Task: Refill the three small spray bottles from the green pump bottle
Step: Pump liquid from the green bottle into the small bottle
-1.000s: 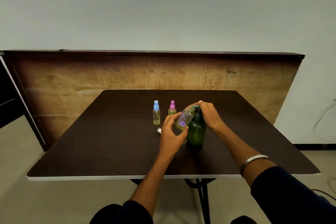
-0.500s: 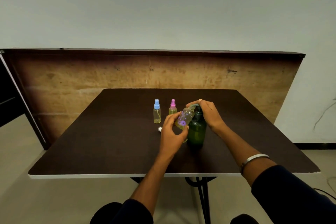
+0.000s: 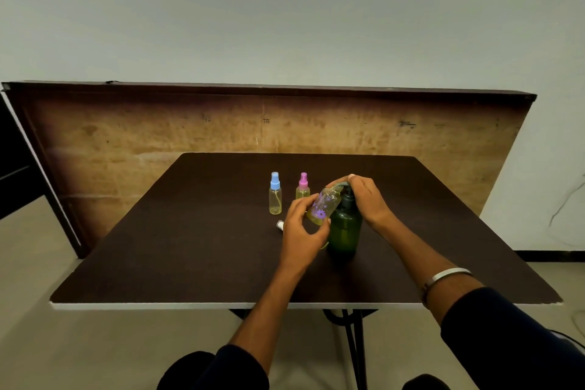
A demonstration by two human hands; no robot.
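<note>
The green pump bottle (image 3: 345, 229) stands upright near the middle of the dark table (image 3: 190, 247). My right hand (image 3: 367, 196) lies over its pump head, fingers curled on the nozzle. My left hand (image 3: 300, 231) grips a small clear bottle with purple flowers (image 3: 324, 205), uncapped and tilted with its mouth up at the nozzle; yellowish liquid sits in its lower end. A blue-capped spray bottle (image 3: 275, 194) and a pink-capped spray bottle (image 3: 303, 187) stand upright behind and to the left. A small white cap (image 3: 279, 224) lies on the table beside my left hand.
A wooden board (image 3: 158, 133) stands upright behind the table against the wall. The table's white front edge (image 3: 158, 306) runs close to me, with black metal legs (image 3: 351, 339) below it. A silver bracelet (image 3: 446, 275) circles my right wrist.
Almost nothing differs. Both hands and the tilted bottle keep their place at the pump nozzle; the view has shifted slightly.
</note>
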